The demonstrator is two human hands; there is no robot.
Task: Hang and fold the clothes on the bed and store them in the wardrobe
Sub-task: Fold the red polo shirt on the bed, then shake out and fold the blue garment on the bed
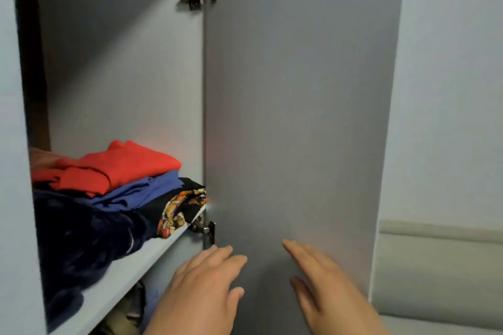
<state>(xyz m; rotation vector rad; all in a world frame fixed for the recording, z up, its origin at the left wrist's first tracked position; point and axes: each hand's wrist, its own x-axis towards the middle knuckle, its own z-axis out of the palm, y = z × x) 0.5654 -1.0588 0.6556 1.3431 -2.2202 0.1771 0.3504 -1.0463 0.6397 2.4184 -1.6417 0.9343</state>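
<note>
On the far left, the open grey laminate wardrobe (114,62) shows a pale flat shelf (128,272) carrying a stack of folded clothes. Nearest the left edge lies a dark navy, plush-looking garment (81,236), slumped toward the shelf's front lip. Above it sit a folded blue cotton top (141,193) and, uppermost, a folded red cotton top (119,166). Just right of them a black garment with a yellow and orange print (179,209) pokes out against the wardrobe's side panel.

These are soft, light things with no stiffness — I judge the stack would sag or slide if pulled by one corner, so it is best lifted from beneath with flat palms at both ends.

Further right, the left hand (206,288) is spread and empty, near the lower metal hinge (206,230). The right hand (326,285) is likewise flat-fingered and holding nothing, in front of the grey wardrobe door (299,103) — whether it touches is unclear.
</note>
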